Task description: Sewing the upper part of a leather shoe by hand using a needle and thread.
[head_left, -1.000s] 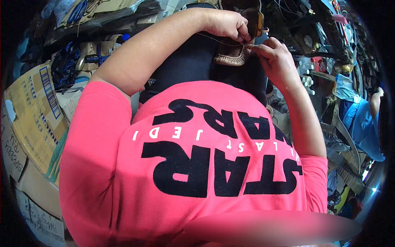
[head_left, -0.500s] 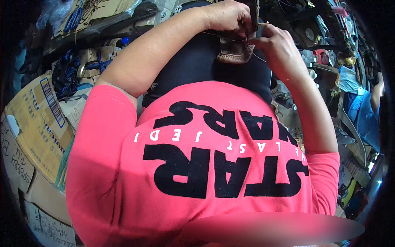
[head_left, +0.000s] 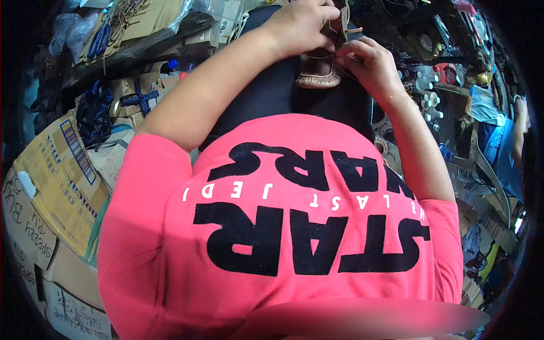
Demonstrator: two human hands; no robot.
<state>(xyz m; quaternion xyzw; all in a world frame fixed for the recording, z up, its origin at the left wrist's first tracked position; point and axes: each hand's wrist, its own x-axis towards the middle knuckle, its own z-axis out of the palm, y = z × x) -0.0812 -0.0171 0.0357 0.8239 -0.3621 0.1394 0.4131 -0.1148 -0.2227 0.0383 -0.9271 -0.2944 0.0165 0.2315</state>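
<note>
A brown leather moccasin-style shoe (head_left: 318, 79) lies over my dark-trousered lap at the top of the view, its pale stitched toe towards me. My left hand (head_left: 303, 27) is closed on the shoe's far part, fingers curled at its edge. Across the shoe's opening runs a thin thread (head_left: 323, 56). My right hand (head_left: 371, 63) pinches at the shoe's right edge, where the thread meets its fingertips; the exact grip is small and partly hidden. A light-brown leather lace (head_left: 355, 30) sticks out from the shoe above my right hand.
Flattened cardboard boxes (head_left: 54, 181) are piled at the left. Brown cords lie on a cardboard sheet (head_left: 139, 28) at the upper left. Several small bottles (head_left: 430, 102) stand to the right. At the far right are blue cloth (head_left: 498, 153) and another person's arm (head_left: 519, 133).
My left hand has shifted slightly left and my right hand a little down. The shoe has turned slightly, showing more of its opening. The loose thread by my right hand is less visible.
</note>
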